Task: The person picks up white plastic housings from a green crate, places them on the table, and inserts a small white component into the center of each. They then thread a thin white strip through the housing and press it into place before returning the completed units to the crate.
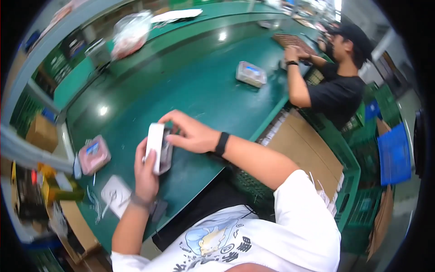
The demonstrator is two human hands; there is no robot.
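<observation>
My left hand [146, 174] grips a slim white box [154, 144] from its left side, holding it tilted above the green table. A greyish, see-through part [166, 156] shows along the box's right side; its exact form is blurred. My right hand [190, 132] reaches across from the right, its thumb and fingers bent round the upper right of the box, and partly hides that side. Near my left wrist lies a white flat case [116, 196] with a thin cord on it. A small dark grey piece [158, 210] sits by the table's front edge.
A pinkish clear-lidded package [94, 155] stands at the left, a similar clear package [251, 74] farther right. At right, a co-worker [337, 77] handles a brown tray [290, 41]. A green crate [349, 167] with cardboard [303, 152] adjoins the table. A plastic bag [132, 34] lies at the back.
</observation>
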